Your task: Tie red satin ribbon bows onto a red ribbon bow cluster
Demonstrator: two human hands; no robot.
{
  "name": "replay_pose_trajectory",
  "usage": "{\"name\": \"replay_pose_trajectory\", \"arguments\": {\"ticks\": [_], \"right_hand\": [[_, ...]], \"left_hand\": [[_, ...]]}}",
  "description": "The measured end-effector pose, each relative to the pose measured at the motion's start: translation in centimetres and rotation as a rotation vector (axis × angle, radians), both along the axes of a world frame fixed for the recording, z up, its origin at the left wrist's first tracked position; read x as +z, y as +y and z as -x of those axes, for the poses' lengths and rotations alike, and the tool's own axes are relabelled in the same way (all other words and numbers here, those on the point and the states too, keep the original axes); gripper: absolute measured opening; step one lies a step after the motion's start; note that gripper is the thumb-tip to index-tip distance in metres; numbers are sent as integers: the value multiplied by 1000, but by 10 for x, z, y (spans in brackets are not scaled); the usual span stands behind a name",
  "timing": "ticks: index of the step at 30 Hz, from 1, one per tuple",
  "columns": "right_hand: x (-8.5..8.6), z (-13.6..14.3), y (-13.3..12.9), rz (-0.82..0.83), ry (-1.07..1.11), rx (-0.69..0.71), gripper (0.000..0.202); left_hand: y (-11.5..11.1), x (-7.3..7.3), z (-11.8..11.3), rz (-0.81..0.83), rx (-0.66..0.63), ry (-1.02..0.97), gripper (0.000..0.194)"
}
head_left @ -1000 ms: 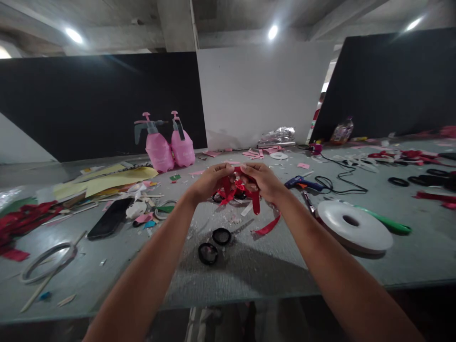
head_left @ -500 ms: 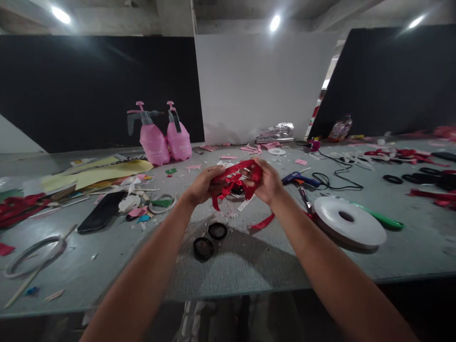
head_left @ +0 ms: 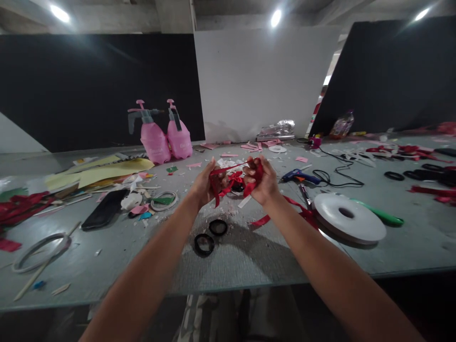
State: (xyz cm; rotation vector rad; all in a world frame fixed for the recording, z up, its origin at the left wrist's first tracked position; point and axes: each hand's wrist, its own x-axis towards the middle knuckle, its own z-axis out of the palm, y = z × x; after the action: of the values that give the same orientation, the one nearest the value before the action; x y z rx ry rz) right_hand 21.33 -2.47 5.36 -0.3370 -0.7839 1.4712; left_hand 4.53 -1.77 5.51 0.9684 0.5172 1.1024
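Between curled fingers (head_left: 250,172), red ribbon (head_left: 233,167), stretched

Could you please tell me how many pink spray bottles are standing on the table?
2. The left bottle stands in front of the left black panel; the right bottle is close beside it, near that panel's right edge.

Two pink spray bottles (head_left: 166,141) stand side by side before a black panel (head_left: 107,90) on my worktable (head_left: 235,266). To my left, a dark phone (head_left: 105,209) lies near yellow sheets (head_left: 114,172).
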Motion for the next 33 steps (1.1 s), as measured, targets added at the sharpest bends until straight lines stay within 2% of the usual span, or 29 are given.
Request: {"name": "replay_pose_trajectory", "arguments": {"ticks": [5,10,15,18,23,25,29,33], "right_hand": [[-1,-5,4,22,13,-32,29],[-4,-9,8,20,53,-19,25],[-6,-13,10,31,163,22,17],[-5,-14,10,57,211,69,15],[-5,-11,7,37,188,161,17],[-5,-6,6,39,137,167,21],[-11,5,5,44,-66,106,27],[-18,14,9,-27,-292,62,31]], "left_hand": [[0,0,6,-32,-119,-7,52],[4,-3,15,-57,-185,90,43],[7,-8,20,-65,-248,191,46],[9,-9,19,-53,-156,132,43],[11,-9,13,77,178,-211,26],[11,-8,12,109,255,-344,22],[9,-7,10,91,259,-434,21],[8,-8,4,26,174,-276,27]]}}
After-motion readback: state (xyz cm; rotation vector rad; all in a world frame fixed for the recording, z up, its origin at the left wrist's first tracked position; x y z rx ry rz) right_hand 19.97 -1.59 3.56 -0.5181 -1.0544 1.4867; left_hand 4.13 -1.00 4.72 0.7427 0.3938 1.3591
